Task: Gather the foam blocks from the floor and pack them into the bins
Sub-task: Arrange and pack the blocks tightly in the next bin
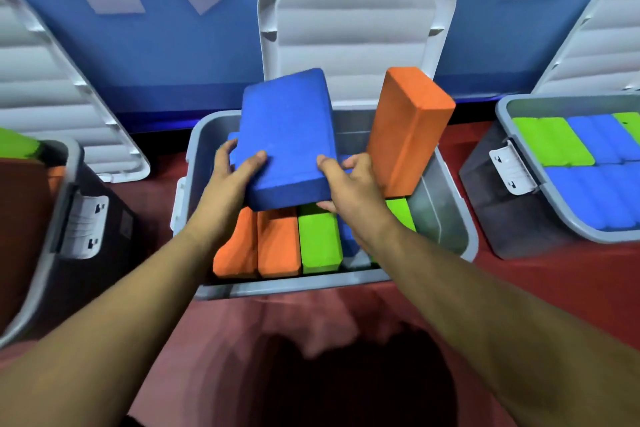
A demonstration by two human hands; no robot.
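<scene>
Your left grip (235, 168) and right grip (349, 180) clamp the block (287, 135) | long axis away from you | bin (294, 286) below

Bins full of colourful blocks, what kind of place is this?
Likely a playroom or activity room: lidded grey bins packed with foam blocks, a red carpet, and a blue wall behind.

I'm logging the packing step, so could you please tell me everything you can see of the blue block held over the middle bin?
The blue block is a flat rectangular slab with rounded corners, matte and textured like foam. It is tilted, broad face toward the camera, above the open grey middle bin. The left hand grips its near left edge, thumb on top; the right hand grips its near right corner, fingers beneath.
</scene>
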